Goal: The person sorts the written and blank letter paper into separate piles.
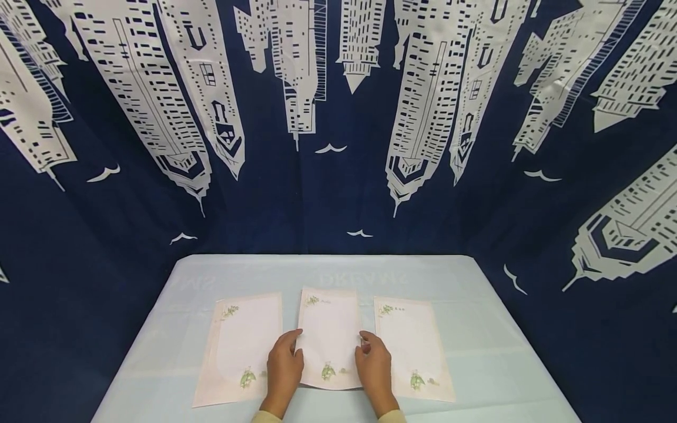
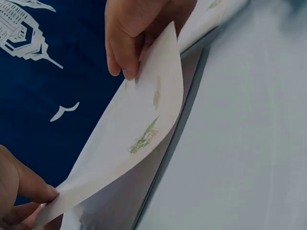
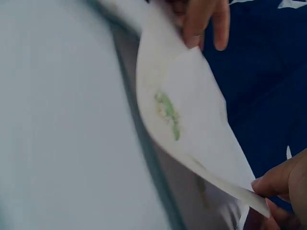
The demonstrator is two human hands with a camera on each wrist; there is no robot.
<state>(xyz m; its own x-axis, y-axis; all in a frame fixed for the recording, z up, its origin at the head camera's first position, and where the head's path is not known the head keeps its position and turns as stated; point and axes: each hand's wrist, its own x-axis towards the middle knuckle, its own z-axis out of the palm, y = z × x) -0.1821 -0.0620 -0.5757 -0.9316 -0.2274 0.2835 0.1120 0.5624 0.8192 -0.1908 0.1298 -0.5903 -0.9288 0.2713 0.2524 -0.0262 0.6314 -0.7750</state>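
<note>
A pale pink-edged sheet of stationery paper (image 1: 329,329) with green plant prints is held slightly raised in the middle of the table. My left hand (image 1: 284,365) pinches its left edge between thumb and fingers. On the opposite edge, my right hand (image 1: 374,367) pinches it the same way. The sheet's near edge bows downward in both wrist views. Beneath it, the right wrist view shows another pale surface with a faint print, partly hidden. Similar paper (image 1: 248,341) lies left of my left hand, and a third sheet (image 1: 409,346) lies right of my right hand.
The papers are on a table with a pale blue-white cover (image 1: 492,329), faint reversed lettering near its far edge. A dark blue curtain (image 1: 317,200) printed with upside-down white buildings and birds hangs behind and along both sides of the table.
</note>
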